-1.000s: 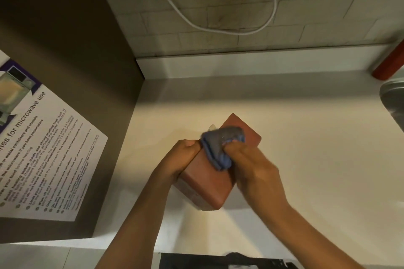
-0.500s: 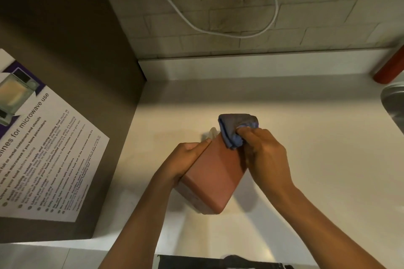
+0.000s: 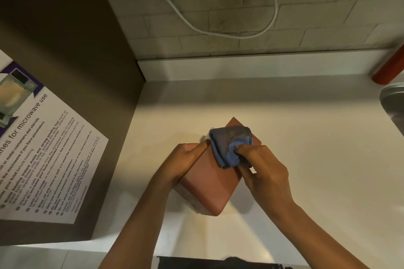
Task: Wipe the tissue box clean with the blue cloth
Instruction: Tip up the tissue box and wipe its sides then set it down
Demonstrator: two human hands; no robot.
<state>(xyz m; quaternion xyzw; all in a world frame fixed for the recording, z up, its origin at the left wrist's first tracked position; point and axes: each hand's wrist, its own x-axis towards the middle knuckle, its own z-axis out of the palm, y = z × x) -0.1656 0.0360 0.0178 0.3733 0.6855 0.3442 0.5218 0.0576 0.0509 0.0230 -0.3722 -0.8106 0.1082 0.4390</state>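
- My right fingers [image 3: 244,150] are curled round the bunched cloth [image 3: 231,146], pressing it onto the far end of the box's top face.
- My left fingers [image 3: 196,148] wrap the box's left edge; the left hand [image 3: 181,164] grips it to steady it.
- The box [image 3: 209,183] sits on the desk [image 3: 306,159] near the middle, turned on a diagonal, one corner pointing far, one near.
- To wipe well, I'd keep the cloth flat against the face, press evenly, and draw long overlapping strokes from the far corner toward me.
- The left grip should stay firm so the box doesn't skid; it covers part of the left side, so I'd judge that face needs a regrip later.
- The lower sides look untouched; I can't tell how clean they are.
- Left stands a panel with a microwave notice [image 3: 43,159]; a white cable [image 3: 218,30] hangs on the far wall.
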